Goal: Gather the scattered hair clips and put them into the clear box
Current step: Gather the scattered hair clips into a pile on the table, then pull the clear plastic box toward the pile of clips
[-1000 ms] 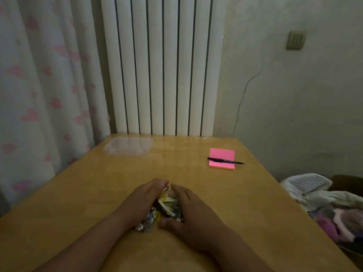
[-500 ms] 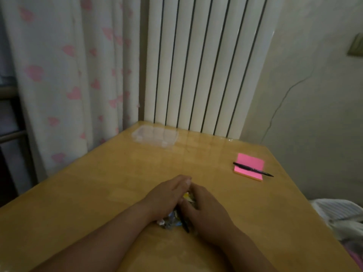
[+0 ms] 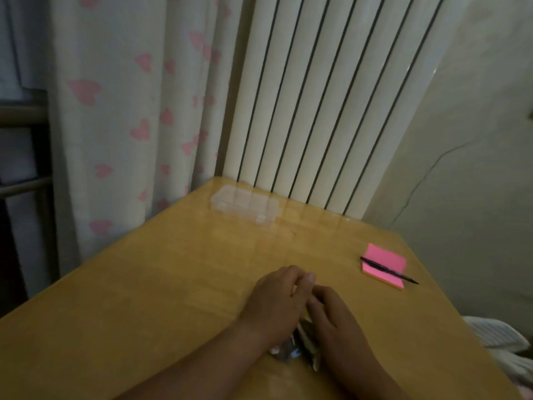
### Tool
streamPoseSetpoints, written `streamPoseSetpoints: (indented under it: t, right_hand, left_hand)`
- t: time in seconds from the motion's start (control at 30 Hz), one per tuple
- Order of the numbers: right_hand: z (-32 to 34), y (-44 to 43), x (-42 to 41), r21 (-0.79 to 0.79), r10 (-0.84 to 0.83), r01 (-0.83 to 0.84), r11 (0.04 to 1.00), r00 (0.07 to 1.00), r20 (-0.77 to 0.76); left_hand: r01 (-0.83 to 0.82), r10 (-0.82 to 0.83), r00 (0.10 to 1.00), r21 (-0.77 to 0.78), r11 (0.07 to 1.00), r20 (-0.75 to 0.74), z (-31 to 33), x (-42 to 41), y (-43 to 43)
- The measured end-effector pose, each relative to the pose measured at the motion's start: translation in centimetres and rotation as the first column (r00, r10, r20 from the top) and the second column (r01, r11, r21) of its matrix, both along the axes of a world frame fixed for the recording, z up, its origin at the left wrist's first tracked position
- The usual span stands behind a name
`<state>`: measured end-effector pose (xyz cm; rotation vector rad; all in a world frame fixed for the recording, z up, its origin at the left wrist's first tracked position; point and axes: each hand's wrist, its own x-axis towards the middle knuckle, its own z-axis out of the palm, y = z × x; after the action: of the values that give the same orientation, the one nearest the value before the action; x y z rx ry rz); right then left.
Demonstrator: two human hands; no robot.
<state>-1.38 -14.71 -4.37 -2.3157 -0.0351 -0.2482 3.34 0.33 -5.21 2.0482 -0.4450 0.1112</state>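
Note:
A heap of small hair clips [image 3: 300, 343] lies on the wooden table [image 3: 161, 284], pressed between my two hands. My left hand [image 3: 274, 304] cups the heap from the left and my right hand [image 3: 337, 321] from the right, fingertips touching above it. Most clips are hidden under the hands; only a few pale and dark ones show near the wrists. The clear box [image 3: 245, 205] with several compartments sits far off at the table's back left corner, by the radiator.
A pink sticky-note pad [image 3: 385, 265] with a black pen [image 3: 389, 274] across it lies at the right. A white radiator [image 3: 317, 96] and a heart-print curtain [image 3: 129, 111] stand behind the table. Bundled cloth [image 3: 499, 339] lies past the right edge.
My hands have drawn closer over the clips, covering more of the heap. The view has swung to the left, so the box and pad sit further right in the picture.

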Motion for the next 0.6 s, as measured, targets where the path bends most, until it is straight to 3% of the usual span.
streamPoseSetpoints:
  t: [0.1,0.2,0.33,0.43,0.6]
  right_hand:
    - [2.0,-0.1,1.4,0.045,-0.049,0.051,0.998,0.998,-0.032]
    - [4.0,0.7,5.2,-0.059,-0.044,0.039,0.997,0.995,-0.089]
    - [4.0,2.6,12.8,-0.187,0.002,-0.041,0.982,0.978,-0.208]
    - [3.0,4.1,17.8,-0.187,0.001,-0.038,0.982,0.981,-0.194]
    - [2.2,5.4,23.1,-0.113,0.026,-0.044,0.993,0.986,-0.162]
  left_hand:
    - [-0.069,0.068,0.998,-0.089,0.994,-0.016,1.7,0.3,0.9]
    - [-0.132,0.115,0.988,-0.165,0.977,-0.106,3.1,2.7,2.8]
    - [-0.327,0.319,0.939,-0.042,0.944,-0.127,2.2,10.4,8.5]
    - [-0.461,0.460,0.876,0.028,0.887,-0.146,1.5,15.9,12.5]
    - [-0.474,0.454,0.867,-0.057,0.879,-0.204,1.7,21.9,15.0]
